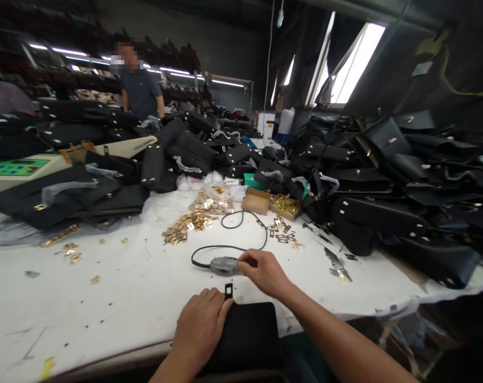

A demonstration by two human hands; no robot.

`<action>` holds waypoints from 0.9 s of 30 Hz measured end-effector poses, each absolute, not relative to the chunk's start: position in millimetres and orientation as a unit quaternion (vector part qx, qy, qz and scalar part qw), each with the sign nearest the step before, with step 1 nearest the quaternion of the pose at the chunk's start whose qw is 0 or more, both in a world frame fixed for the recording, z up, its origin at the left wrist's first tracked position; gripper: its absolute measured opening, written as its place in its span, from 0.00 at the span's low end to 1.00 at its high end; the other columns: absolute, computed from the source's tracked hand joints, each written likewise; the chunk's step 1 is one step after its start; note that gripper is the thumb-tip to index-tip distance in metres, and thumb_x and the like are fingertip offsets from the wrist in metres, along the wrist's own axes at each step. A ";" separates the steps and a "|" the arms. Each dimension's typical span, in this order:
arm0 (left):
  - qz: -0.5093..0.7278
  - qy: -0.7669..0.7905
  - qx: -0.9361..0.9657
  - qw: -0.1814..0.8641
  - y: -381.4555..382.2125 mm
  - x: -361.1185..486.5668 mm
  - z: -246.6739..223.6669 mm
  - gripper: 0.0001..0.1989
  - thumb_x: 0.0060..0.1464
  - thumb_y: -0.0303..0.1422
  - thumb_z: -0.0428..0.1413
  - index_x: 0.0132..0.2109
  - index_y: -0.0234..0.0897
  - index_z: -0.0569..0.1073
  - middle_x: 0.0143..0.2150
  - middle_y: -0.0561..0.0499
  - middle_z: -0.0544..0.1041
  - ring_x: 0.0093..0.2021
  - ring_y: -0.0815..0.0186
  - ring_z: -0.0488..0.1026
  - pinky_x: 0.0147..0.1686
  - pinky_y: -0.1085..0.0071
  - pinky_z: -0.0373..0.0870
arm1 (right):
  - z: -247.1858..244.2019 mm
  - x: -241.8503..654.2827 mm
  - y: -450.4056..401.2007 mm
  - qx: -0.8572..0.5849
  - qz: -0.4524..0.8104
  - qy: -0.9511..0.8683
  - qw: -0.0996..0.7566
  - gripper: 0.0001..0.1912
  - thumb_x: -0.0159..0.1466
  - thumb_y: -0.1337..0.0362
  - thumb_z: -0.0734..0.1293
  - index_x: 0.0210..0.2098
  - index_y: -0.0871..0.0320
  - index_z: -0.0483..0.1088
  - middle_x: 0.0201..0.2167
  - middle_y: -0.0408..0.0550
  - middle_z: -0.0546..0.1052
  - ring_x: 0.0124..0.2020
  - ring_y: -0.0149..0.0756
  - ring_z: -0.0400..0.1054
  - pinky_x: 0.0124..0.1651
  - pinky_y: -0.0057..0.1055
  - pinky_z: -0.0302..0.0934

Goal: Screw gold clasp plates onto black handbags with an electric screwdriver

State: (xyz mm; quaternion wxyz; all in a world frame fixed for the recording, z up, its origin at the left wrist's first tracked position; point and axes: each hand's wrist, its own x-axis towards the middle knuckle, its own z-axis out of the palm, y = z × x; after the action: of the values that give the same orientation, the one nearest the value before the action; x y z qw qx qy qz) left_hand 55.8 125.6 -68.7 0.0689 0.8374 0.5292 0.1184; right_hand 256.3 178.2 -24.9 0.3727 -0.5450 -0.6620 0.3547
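My left hand (201, 324) is closed on the edge of a black bag (249, 335) at the table's front edge. A small black tab with a rectangular cut-out (228, 291) stands up beside its thumb. Just above, my right hand (261, 268) has its fingers curled together at the right end of a grey corded hand tool (223, 265), which lies on the white table. The fingertips overlap that end, so its tip is hidden. A black cable (221, 246) runs from the tool's left end and loops towards the back.
Gold metal fittings (189, 226) lie in a heap behind the tool. Beside a cardboard box (256, 201) stands another box of small brass parts (285, 206). Loose metal plates (281, 230) and blades (337, 263) lie right. Black bags (385, 213) pile around; a person (140, 88) stands behind.
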 end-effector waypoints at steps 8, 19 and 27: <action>0.156 0.568 0.787 0.183 130.0 55.6 -72.3 0.16 0.68 0.40 0.49 0.37 0.42 0.77 0.37 0.50 0.79 0.41 0.58 0.75 0.42 0.62 0.64 | -34.7 209.7 305.2 -0.544 0.230 -0.762 0.264 0.08 0.65 0.65 0.68 0.41 0.56 0.79 0.40 0.46 0.81 0.41 0.36 0.74 0.44 0.29 0.64; 0.154 0.563 0.785 0.206 134.3 52.0 -89.9 0.14 0.66 0.40 0.50 0.34 0.42 0.73 0.37 0.49 0.78 0.39 0.57 0.74 0.39 0.59 0.64 | -86.1 170.5 414.3 -0.592 0.185 -0.769 0.158 0.12 0.69 0.65 0.64 0.48 0.54 0.78 0.51 0.52 0.73 0.49 0.42 0.70 0.48 0.33 0.62; 0.167 0.560 0.782 0.216 134.5 51.8 -89.4 0.14 0.66 0.40 0.51 0.32 0.42 0.73 0.35 0.49 0.78 0.39 0.57 0.74 0.39 0.59 0.64 | -83.5 181.5 404.2 -0.595 0.181 -0.757 0.201 0.05 0.62 0.66 0.69 0.37 0.55 0.78 0.44 0.47 0.76 0.42 0.38 0.69 0.43 0.31 0.61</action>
State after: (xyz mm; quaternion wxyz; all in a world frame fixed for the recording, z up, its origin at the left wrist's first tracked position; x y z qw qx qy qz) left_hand 51.8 134.5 -89.4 0.2160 0.7824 0.5597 0.1671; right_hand 181.5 404.2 -83.5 0.2009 -0.5953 -0.7566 0.1810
